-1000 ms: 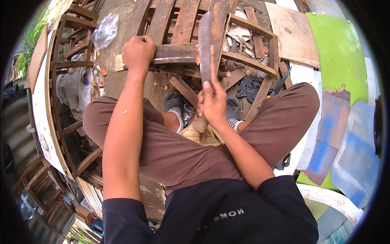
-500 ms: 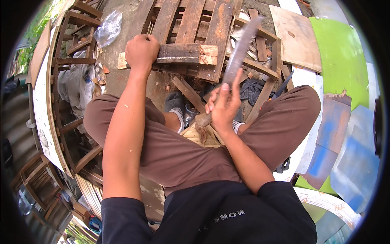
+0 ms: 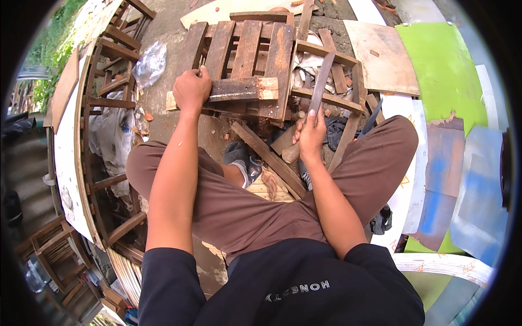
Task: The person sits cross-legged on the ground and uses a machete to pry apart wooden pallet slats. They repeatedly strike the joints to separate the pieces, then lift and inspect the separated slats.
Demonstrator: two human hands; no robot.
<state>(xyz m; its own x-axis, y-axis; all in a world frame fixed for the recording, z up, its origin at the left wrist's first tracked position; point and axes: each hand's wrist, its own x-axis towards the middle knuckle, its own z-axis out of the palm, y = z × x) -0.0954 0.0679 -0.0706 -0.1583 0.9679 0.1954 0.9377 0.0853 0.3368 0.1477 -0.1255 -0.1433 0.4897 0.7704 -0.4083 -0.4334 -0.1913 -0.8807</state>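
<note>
I sit on the ground with a worn wooden pallet (image 3: 247,51) in front of my knees. My left hand (image 3: 191,89) grips the near end of a short weathered wooden block (image 3: 243,88) lying across the pallet's slats. My right hand (image 3: 311,133) is shut on the handle of a long dark machete-like blade (image 3: 321,81), which points up and away over the pallet's right side. Loose wooden slats (image 3: 269,157) lie between my feet.
Stacked wooden frames (image 3: 103,108) curve along the left. A clear plastic bag (image 3: 149,62) lies near the pallet. Plywood boards, one bare (image 3: 383,54), one green (image 3: 443,70), and blue-painted sheets (image 3: 478,185) lie to the right. My grey shoe (image 3: 239,157) rests by the slats.
My right hand has swung the blade from upright over the block to the right and lowered it beside the pallet. My left hand stays on the block.
</note>
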